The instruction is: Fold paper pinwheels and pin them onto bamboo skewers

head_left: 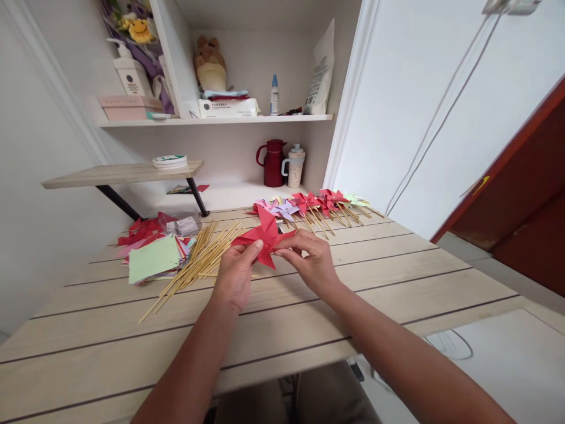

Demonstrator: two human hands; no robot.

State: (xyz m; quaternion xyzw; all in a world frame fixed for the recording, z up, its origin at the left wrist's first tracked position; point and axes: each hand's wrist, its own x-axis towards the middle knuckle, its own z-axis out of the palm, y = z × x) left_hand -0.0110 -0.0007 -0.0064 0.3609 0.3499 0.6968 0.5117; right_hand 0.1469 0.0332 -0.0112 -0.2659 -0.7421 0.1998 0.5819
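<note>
A red paper pinwheel [267, 227] is held up over the table between my two hands. My left hand [238, 265] grips its left blade, with the thumb on top. On the other side, my right hand [311, 256] pinches the right blade between thumb and fingers. No stick shows on this pinwheel. A loose bundle of thin wooden sticks [194, 268] lies just left of my left hand. Beyond my hands, several pinwheels on sticks [309, 206] lie in a row, in red, pink, lilac and pale green.
Left of the sticks sit stacked coloured paper squares [153, 258] and a clear plastic packet [182, 225]. A small raised shelf [123, 174] stands at the back left. A dark red jug [274, 165] and a pale cup [295, 168] stand behind the pinwheels.
</note>
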